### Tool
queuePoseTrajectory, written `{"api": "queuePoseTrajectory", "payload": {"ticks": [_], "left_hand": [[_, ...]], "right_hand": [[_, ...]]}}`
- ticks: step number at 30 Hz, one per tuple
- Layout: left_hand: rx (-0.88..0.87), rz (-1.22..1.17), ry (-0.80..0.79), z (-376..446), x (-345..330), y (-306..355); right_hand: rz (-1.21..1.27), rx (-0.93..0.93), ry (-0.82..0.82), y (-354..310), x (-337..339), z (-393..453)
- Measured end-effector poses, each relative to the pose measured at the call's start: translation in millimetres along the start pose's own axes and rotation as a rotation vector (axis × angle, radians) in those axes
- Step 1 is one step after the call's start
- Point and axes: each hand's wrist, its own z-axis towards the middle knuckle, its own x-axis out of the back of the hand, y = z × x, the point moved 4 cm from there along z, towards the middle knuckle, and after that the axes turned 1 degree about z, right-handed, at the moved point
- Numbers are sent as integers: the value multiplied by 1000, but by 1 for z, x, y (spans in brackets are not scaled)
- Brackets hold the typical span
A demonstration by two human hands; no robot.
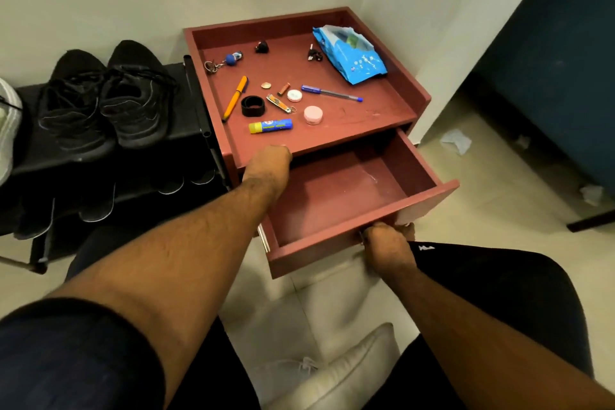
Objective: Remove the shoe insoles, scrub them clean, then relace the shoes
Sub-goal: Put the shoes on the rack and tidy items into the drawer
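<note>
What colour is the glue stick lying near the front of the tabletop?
The tube-shaped glue stick is blue with a yellow cap, seen best in the head view.

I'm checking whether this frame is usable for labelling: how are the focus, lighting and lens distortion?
Head view: wide-angle bending shows at the edges, curving the forearms and tilting the red cabinet. Lighting is soft and even, with only faint shadows in the open drawer. The small items on top stay sharp; the black shoes lose detail in darkness; the near sleeve and white shoe are blurred.
</note>
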Motion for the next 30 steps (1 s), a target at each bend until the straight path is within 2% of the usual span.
{"api": "queuePoseTrajectory", "payload": {"ticks": [5,9,11,13,15,17,19,21,24,27,30], "left_hand": [[-4,-19,-86,-10,2,4],[-22,-17,-138,-2,13,0],[-25,4,-97,7,22,-4],[-9,112,31,18,34,-4],[-17,242,163,30,45,-2],[-10,305,166,43,46,-3],[23,284,95,53,42,-8],[28,240,43,58,36,-12],[11,109,69,48,33,-15],[-4,-142,52,14,21,-3],[-56,-233,-167,-22,-13,23]], "right_hand": [[20,-32,-90,13,4,-35],[-11,143,-278,7,52,-35],[69,276,-201,-10,89,-17],[169,409,-9,-37,122,15],[266,466,154,-65,142,58],[288,469,257,-89,150,103],[197,494,249,-109,146,141],[48,503,170,-124,136,167],[-61,508,186,-125,130,184],[44,517,207,-103,126,157],[-26,556,106,-72,98,105]]}}
